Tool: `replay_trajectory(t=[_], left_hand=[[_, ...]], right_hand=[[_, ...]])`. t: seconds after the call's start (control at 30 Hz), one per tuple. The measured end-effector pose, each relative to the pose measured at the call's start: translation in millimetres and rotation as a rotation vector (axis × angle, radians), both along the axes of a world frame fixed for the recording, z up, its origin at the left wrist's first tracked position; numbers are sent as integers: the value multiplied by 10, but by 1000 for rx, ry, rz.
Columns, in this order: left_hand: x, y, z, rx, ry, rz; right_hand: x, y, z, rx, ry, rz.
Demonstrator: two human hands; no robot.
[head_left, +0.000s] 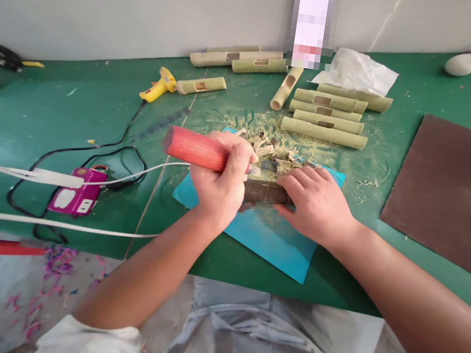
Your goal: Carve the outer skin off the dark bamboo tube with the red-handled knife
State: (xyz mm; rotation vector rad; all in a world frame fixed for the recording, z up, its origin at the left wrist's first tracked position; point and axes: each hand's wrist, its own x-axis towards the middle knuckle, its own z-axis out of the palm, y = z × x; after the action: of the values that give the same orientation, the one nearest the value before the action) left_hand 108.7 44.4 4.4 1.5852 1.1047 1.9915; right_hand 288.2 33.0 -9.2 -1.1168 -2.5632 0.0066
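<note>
My left hand (221,183) is wrapped around a tool with a thick red wooden handle (198,149); its working end points right and is mostly hidden by my fingers. Under it lies a dark brown bamboo tube (266,192), lengthwise from left to right. My right hand (317,202) grips the right end of this tube, fingers over the top and thumb on the near side. Beneath the tube is a blue sheet (278,247). Pale and dark bamboo chips (266,146) and fine shavings are heaped just behind the tube.
Several green bamboo tubes (324,132), some with rectangular openings, lie at the back near a crumpled white bag (355,70). A brown sheet (446,191) lies right. A yellow corded tool (159,85), a purple box (78,192) and cables occupy the left of the green table (112,86).
</note>
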Motion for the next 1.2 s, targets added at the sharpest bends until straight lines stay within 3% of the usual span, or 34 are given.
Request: replay_trajectory(t=[0.1,0.23,0.33,0.5,0.6,0.77,0.9,0.97,1.1,1.2], left_hand=[[-107,-1,160,-69,71,-87],[-210,14,284,-227,254,-199],[-215,21,292,-308,323,-301],[-176,28,247,-330,310,-406],[-169,17,250,-301,299,-456],[-228,-1,255,-264,436,-467],[-367,-44,170,-327,509,-483],[-441,-82,105,-310,656,-416],[-525,-133,-30,-169,984,-366],[-542,-115,-116,-194,1028,-407]], right_hand=[[91,44,5,-47,86,42],[118,24,87,-33,407,22],[45,-24,215,24,547,-7],[-174,-54,389,-16,544,-101],[-283,-4,400,40,569,-134],[-314,81,320,169,608,-68],[-186,111,295,70,684,-175],[-94,124,309,-2,748,-240],[65,161,355,-259,871,-148],[135,204,366,-500,933,-79]])
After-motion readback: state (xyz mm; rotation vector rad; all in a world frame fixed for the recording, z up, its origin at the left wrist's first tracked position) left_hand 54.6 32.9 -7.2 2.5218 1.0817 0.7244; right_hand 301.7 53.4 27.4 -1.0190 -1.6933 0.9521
